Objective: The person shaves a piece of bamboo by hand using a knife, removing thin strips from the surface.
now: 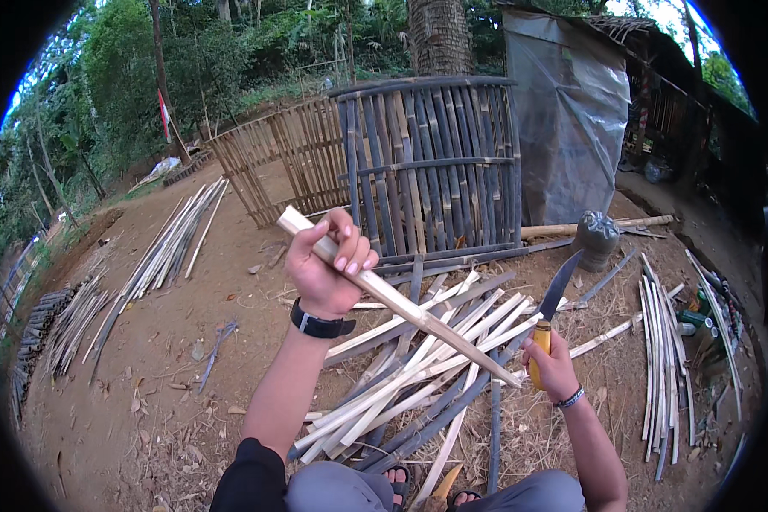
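My left hand (326,264) is closed round the upper part of a pale split bamboo strip (418,316), which slants down to the right in front of me. In my right hand (553,365) is a knife (558,286) with a yellow handle and a dark blade, gripped by the handle with the blade pointing up. The strip's lower end lies just left of the knife handle; whether they touch I cannot tell. Below both hands, a loose pile of pale and dark bamboo strips (401,397) lies crisscross on the ground by my feet.
A dark bamboo slat panel (431,171) stands ahead, joined by a lighter bamboo fence (269,158). Further strip bundles lie at the left (166,243) and right (661,350). A large clear bottle (596,241) stands near a plastic-sheeted shelter (563,119). Green bottles (700,320) are far right.
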`<state>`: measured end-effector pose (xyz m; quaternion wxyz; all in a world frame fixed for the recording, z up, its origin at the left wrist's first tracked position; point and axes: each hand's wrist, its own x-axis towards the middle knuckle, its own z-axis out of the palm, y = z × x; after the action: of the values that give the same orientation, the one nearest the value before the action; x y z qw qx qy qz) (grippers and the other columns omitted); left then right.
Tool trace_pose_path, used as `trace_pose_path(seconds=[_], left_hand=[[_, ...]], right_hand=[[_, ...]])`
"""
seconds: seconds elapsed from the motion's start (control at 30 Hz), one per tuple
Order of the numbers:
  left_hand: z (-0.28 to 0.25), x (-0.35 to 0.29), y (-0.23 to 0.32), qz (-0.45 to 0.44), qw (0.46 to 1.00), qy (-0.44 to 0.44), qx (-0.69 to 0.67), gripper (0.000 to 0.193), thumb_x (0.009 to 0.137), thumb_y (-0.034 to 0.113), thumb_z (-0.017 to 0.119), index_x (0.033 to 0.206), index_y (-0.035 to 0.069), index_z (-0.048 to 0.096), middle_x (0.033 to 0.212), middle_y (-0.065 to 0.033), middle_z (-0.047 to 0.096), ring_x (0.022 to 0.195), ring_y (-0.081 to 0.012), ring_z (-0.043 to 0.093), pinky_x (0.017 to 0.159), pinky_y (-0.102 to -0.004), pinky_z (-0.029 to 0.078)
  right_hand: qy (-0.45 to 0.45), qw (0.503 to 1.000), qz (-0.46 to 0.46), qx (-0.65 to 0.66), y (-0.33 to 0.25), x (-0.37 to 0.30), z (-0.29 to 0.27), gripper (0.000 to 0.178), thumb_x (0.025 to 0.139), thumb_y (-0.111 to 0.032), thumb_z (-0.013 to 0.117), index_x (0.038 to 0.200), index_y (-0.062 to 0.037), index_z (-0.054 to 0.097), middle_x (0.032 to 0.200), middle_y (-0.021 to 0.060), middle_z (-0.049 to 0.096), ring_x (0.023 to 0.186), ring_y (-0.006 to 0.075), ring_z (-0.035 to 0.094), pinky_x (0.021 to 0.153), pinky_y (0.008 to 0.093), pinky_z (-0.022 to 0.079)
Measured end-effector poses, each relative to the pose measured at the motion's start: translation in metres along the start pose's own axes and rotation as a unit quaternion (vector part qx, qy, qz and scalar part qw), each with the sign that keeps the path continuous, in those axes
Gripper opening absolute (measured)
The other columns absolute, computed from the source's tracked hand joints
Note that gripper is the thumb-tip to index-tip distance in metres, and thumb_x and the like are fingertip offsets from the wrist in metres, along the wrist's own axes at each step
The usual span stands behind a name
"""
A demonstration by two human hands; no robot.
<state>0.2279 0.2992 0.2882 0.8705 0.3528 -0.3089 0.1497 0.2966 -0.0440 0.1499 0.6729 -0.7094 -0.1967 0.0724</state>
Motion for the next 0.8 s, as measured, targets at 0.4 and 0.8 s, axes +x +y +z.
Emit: trace_pose_path(seconds=[0.4, 0.8], left_hand=[[0.025, 0.089, -0.029, -0.181, 0.977, 0.015, -0.111, 0.056, 0.09, 0.062, 0.052, 0.086, 0.007, 0.061, 0.056, 0.0016, 0.052, 0.053, -0.0113, 0.058, 0.053, -0.0271, 0.052], [0.02, 0.078, -0.091, -0.191, 0.973, 0.128, -0.028, 0.055, 0.083, 0.067, 0.056, 0.091, 0.013, 0.059, 0.075, -0.0009, 0.066, 0.072, -0.0149, 0.067, 0.064, -0.0271, 0.053]], right_hand=[[-0.106, 0.994, -0.03, 0.0, -0.082, -0.015, 0.091, 0.032, 0.075, -0.008, 0.08, 0.086, -0.0029, 0.05, 0.093, 0.0108, 0.065, 0.091, 0.0159, 0.065, 0.077, 0.0286, 0.055], [-0.099, 0.993, -0.014, -0.059, -0.089, -0.039, 0.086, 0.018, 0.082, 0.0, 0.069, 0.088, -0.001, 0.053, 0.08, 0.0027, 0.047, 0.069, 0.0127, 0.046, 0.061, 0.0284, 0.041]])
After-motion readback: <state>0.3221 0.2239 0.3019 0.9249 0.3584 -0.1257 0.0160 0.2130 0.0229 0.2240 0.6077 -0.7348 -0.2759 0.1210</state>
